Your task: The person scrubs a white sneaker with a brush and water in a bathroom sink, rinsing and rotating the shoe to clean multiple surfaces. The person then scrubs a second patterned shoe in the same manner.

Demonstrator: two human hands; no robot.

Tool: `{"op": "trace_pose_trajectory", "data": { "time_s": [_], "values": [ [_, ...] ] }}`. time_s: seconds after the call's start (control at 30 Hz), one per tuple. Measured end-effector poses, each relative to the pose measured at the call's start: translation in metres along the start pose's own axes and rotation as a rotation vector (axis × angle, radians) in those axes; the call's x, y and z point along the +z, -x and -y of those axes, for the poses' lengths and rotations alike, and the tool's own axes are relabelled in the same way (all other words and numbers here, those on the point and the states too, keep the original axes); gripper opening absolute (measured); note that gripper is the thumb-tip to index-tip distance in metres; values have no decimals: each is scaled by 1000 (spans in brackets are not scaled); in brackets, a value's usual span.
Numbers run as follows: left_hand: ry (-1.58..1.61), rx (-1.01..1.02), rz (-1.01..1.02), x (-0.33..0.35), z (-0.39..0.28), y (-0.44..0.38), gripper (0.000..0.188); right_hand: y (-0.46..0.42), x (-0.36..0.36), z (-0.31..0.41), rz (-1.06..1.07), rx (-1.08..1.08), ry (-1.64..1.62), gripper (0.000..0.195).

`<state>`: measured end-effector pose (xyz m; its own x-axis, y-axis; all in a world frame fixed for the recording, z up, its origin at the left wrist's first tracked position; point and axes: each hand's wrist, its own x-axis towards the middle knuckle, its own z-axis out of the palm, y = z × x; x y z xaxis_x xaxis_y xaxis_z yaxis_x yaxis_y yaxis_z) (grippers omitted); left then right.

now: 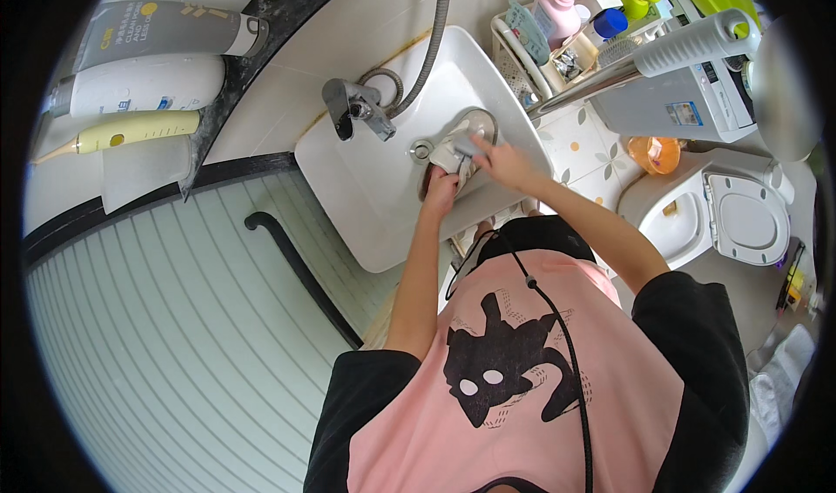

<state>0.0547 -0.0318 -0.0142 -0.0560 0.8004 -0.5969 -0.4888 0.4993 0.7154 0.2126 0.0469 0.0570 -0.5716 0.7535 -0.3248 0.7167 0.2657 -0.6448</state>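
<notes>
A white shoe (443, 156) lies in the white washbasin (353, 199), close to its right side, with its toe pointing away from me. My left hand (441, 191) grips it at the heel opening. In my right hand (508, 166) is a small grey brush (466, 145), pressed against the upper of the shoe; my fingers partly cover it, so its bristles are hidden. The metal drain (421, 150) shows just left of the shoe.
A grey mixer tap (359, 107) and a metal shower hose (436, 36) stand over the basin's back edge. To the right are a basket (516, 55) of bottles, a metal pole (588, 88) and a toilet (679, 212). A black handle (300, 271) crosses the glass panel at left.
</notes>
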Motion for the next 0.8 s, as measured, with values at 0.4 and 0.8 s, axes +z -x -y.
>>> {"op": "trace_pose_trajectory", "data": {
  "time_s": [0.4, 0.8],
  "values": [
    [-27, 3, -137, 16, -1, 9, 56, -5, -27, 4, 6, 128, 63, 49],
    [1, 152, -161, 20, -1, 8, 45, 9, 2, -6, -138, 198, -8, 47]
  ]
}}
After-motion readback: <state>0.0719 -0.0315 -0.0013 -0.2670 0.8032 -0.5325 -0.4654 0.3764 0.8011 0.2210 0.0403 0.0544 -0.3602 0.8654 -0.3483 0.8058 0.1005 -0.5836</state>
